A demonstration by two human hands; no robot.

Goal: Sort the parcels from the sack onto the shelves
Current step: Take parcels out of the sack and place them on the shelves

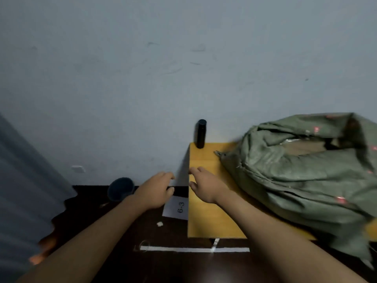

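Note:
A green sack (pixel 302 176) lies slumped on a yellow wooden table (pixel 206 217), its mouth open at the top right, with brown cardboard parcels (pixel 304 147) showing inside. My right hand (pixel 206 187) hovers over the table's left edge, fingers spread and holding nothing. My left hand (pixel 156 192) reaches forward just left of the table, fingers bent and thumb apart. A white label reading "6-3" (pixel 178 208) shows right below it against something dark. Whether that is a dark parcel in the hand or the floor, I cannot tell.
A black cylinder (pixel 201 133) stands at the table's back left corner against the pale wall. A dark blue round bin (pixel 120 189) sits on the dark floor to the left. A white tape line (pixel 193 249) crosses the floor in front of the table. A grey panel (pixel 22 176) fills the left edge.

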